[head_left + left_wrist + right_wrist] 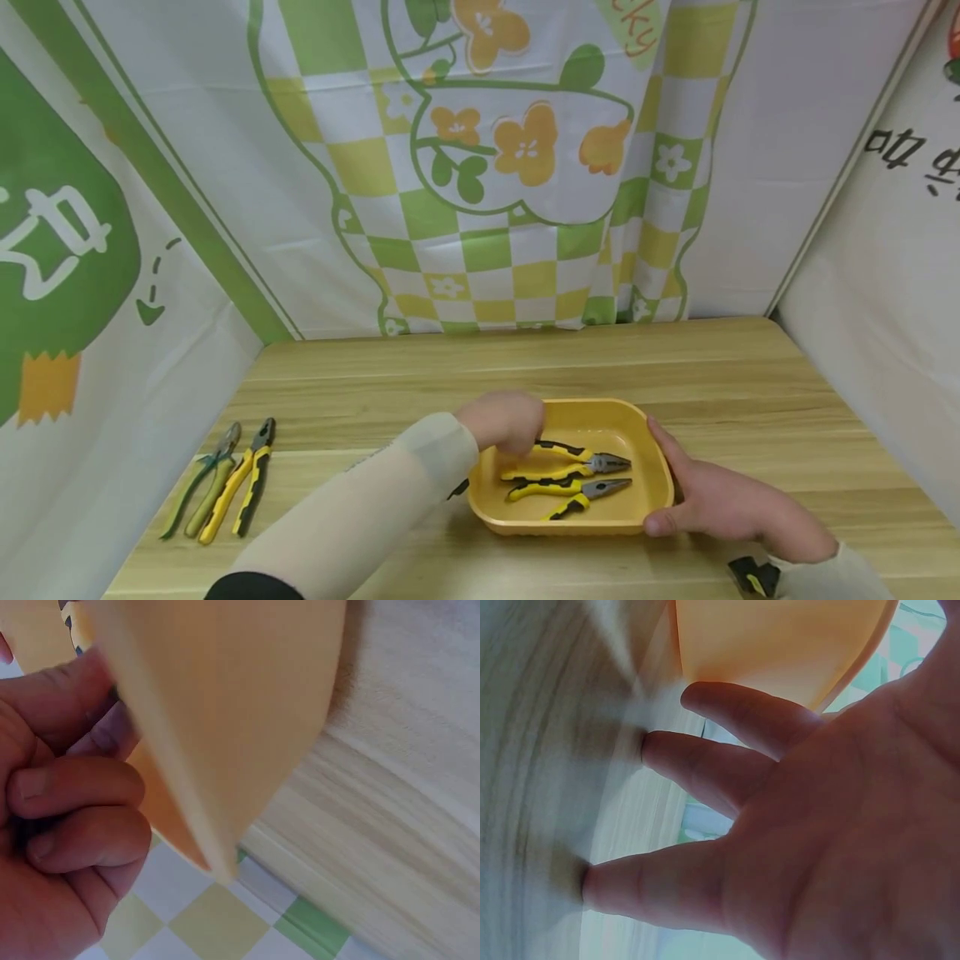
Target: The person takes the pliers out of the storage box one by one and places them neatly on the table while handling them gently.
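Note:
A yellow plastic basket (577, 527) stands on the wooden table with two pairs of yellow-and-black pliers in it, the upper pliers (600, 462) and the lower pliers (592, 490), jaws pointing right. My left hand (506, 421) reaches over the basket's left rim, fingers curled, and pinches the handle end of the upper pliers; the fingertips are partly hidden. In the left wrist view, the basket wall (232, 712) stands beside those curled fingers. My right hand (720, 500) spans the basket's right end with thumb and forefinger. Its other fingers (705, 765) are straight, tips against the table.
On the table's left side lie green-handled pliers (213, 475) and yellow-and-black pliers (243, 479), side by side. A patterned cloth (487, 250) hangs along the back edge, with printed cloth walls left and right. A dark wrist device (753, 575) sits by the right wrist.

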`<state>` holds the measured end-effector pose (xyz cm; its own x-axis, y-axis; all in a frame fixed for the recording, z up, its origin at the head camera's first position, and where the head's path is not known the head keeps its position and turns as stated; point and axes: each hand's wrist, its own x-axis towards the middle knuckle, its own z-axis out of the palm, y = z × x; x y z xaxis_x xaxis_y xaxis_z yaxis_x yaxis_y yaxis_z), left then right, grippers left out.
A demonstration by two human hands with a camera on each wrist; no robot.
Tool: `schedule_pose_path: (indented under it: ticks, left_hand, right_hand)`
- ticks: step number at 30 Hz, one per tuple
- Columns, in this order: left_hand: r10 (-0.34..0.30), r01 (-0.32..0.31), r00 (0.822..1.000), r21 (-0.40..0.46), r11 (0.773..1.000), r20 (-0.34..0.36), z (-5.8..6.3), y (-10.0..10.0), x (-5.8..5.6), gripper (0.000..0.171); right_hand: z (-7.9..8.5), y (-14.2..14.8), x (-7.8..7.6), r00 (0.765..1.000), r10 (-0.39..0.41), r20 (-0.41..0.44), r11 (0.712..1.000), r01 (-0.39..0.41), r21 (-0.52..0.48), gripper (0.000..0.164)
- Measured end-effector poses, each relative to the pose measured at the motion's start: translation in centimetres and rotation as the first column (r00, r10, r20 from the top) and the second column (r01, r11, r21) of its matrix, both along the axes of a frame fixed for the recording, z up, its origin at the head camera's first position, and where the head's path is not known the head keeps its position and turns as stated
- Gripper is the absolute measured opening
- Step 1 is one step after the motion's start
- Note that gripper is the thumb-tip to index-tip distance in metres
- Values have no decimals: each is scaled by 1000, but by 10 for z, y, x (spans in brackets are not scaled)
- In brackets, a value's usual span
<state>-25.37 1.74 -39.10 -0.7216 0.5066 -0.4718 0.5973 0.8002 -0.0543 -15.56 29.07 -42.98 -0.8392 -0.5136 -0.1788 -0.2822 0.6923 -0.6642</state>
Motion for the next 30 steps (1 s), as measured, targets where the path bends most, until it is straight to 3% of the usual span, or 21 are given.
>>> schedule_pose_path:
  ticks: [8,17,23,26,30]
  left_hand:
    - [-29,27,999,-97,995,-24,8,5,7,4]
    - [-1,-5,996,-64,998,-91,12,6,11,32]
    - [-86,78,988,-69,995,-130,13,4,6,24]
    - [-100,97,988,-29,995,-120,14,1,3,7]
    - [-65,72,994,83,994,-83,14,-7,-3,22]
  right_hand:
    - [0,0,0,1000,8,6,1000,-8,-1,125]
    - [0,0,0,1000,2,1,1000,-2,3,126]
    - [1,0,0,1000,-1,23,1000,1,-9,124]
    - [1,-1,0,1000,-3,30,1000,3,-8,124]
    - [1,-1,0,1000,0,24,1000,0,-7,123]
